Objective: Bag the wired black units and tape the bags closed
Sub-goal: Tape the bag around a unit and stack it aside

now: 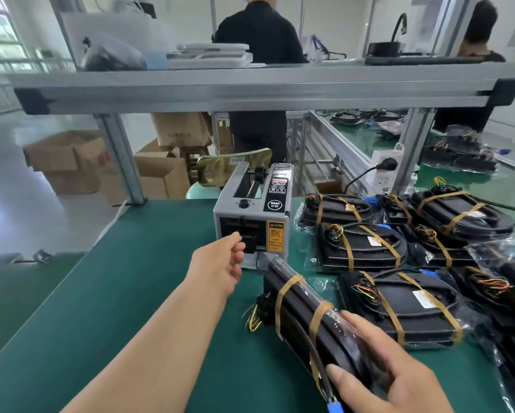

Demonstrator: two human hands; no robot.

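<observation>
My right hand (387, 380) grips a black wired unit (303, 311) in a clear bag, held on its edge above the green mat, with two tan tape bands around it and coloured wires at its left end. My left hand (223, 263) reaches to the front slot of the grey tape dispenser (251, 216), fingers loosely curled at the outlet; whether it holds tape I cannot tell. To the right lie several bagged black units (399, 305) with tan tape bands.
The green mat (125, 293) covers the bench. An aluminium shelf frame (250, 90) crosses overhead, with posts at left and right. A power strip (384, 171) stands behind the units. Cardboard boxes (71, 159) sit on the floor, and two people work beyond.
</observation>
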